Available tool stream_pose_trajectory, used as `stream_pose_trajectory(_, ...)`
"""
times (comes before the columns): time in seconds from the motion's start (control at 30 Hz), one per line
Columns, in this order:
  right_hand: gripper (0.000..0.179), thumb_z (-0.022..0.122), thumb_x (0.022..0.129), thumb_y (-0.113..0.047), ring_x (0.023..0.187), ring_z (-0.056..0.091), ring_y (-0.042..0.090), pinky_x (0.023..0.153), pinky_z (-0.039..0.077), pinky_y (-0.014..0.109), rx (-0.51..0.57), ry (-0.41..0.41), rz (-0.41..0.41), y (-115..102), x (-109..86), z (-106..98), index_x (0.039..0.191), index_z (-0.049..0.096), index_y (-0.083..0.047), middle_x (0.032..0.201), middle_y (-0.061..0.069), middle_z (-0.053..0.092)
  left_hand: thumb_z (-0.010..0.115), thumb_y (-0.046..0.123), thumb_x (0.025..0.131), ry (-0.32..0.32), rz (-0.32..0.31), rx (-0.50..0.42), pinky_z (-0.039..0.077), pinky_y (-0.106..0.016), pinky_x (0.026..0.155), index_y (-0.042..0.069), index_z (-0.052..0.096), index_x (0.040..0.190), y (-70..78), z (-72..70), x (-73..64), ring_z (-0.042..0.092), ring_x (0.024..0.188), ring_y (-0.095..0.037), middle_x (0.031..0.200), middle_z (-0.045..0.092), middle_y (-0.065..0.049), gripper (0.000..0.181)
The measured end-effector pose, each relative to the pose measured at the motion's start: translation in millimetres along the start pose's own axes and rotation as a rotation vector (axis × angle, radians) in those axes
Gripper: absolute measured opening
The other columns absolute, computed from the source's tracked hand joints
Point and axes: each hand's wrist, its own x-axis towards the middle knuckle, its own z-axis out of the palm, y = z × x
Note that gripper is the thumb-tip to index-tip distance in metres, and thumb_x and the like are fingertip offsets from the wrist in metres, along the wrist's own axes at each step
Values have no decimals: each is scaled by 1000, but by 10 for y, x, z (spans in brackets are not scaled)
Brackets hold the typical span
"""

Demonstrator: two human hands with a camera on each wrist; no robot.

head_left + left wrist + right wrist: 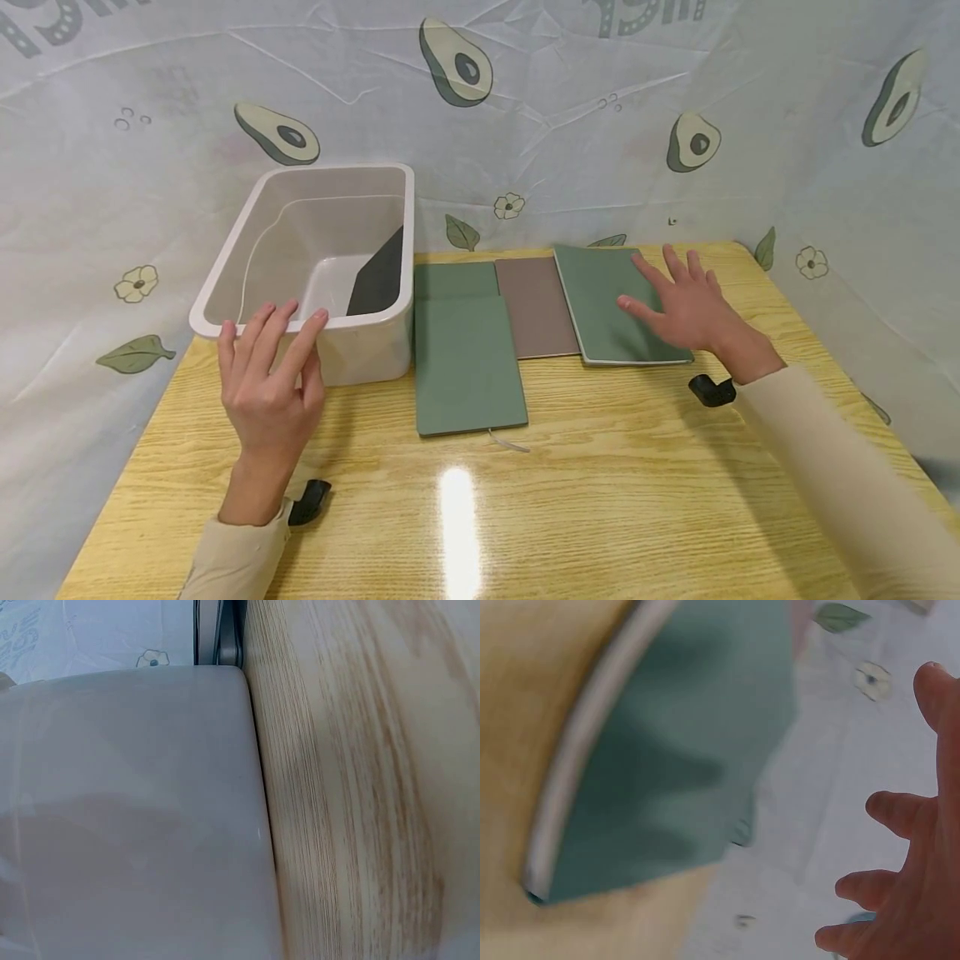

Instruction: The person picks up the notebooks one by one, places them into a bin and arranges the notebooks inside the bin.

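Observation:
My left hand (273, 396) is at the near side of a light grey plastic bin (367, 354), its fingers extended up to the front rim. In the left wrist view the bin's outer wall (135, 817) fills much of the picture. A dark flat item (382, 275) leans inside against the right wall. My right hand (693, 308), fingers spread, hovers over the right green notebook (607, 308) and casts a shadow on it in the right wrist view. Left of that notebook lie a brown notebook (536, 304) and a green notebook (468, 367) with a pale ribbon.
Another green cover (457, 277) shows beneath the left notebook, beside the bin. All of these are on a wooden table (570, 500). Behind and at both sides hangs a pale cloth (360, 92) printed with avocados. A black device (708, 390) sits at each wrist.

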Motion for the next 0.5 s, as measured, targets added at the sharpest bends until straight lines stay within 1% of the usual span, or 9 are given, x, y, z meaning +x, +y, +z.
stream_pose_trajectory(0.13, 85, 41, 107, -65, 157, -7, 67, 119, 4, 84, -5, -50, 0, 29, -9, 202, 171, 17, -16, 174, 36, -1, 65, 3, 95, 5, 4, -4, 39, -62, 120, 15, 84, 112, -7, 11, -6, 71, 118, -40, 121, 79, -16, 28)
stream_pose_trajectory(0.23, 85, 41, 107, -65, 157, -6, 67, 119, 4, 84, 3, -79, 6, 51, -22, 317, 171, 18, -15, 174, 36, 0, 64, 4, 95, 2, 4, -5, 39, -61, 121, 15, 84, 113, -13, 15, -12, 70, 119, -40, 121, 79, -16, 29)
stream_pose_trajectory(0.5, 82, 42, 108, -62, 157, -2, 68, 119, 5, 84, 15, -84, -4, 62, -35, 476, 171, 20, -13, 174, 37, 2, 64, 4, 96, -3, 3, -1, 39, -62, 121, 16, 84, 113, -23, 12, -33, 70, 119, -40, 122, 79, -16, 28)
